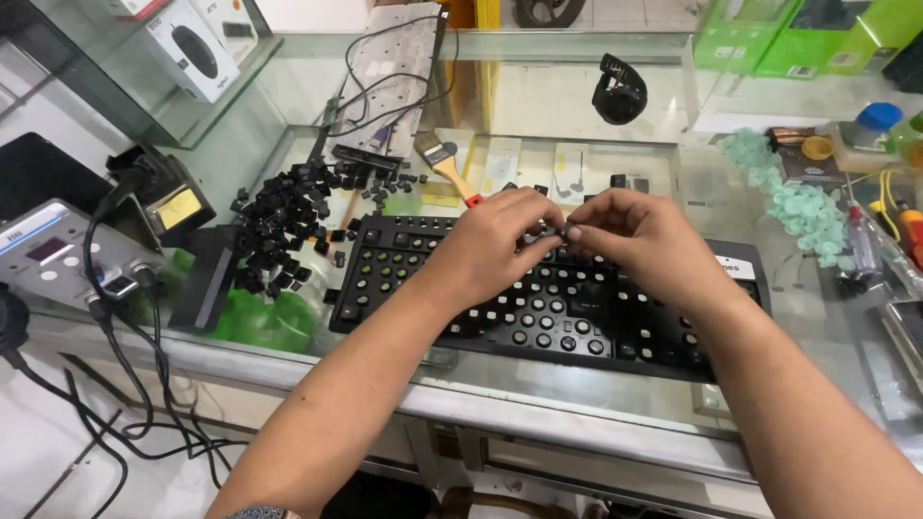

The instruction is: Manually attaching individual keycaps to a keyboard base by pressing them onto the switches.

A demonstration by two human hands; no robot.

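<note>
glass counter (596, 106) | keyboard (404, 279) | keycap (556, 234) pinched between both hands' fingers (538, 223)

Black keyboard (538, 308), black keycaps (288, 226)

Left of the keyboard, green shows under the glass; right of it, pale mint pads (793, 197).

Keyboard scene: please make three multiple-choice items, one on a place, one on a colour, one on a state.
1. Where is the pile of loose keycaps?
A. left of the keyboard
B. right of it
C. on the floor

2. What colour are the boxes at the top right?
A. red
B. green
C. white

3. In what state is the keyboard?
A. fully covered with keys
B. most keys removed
C. snapped in two

Answers:
1 A, the pile lies by its left end.
2 B, they are bright green.
3 B, bare round sockets show across it, below both hands.
</note>
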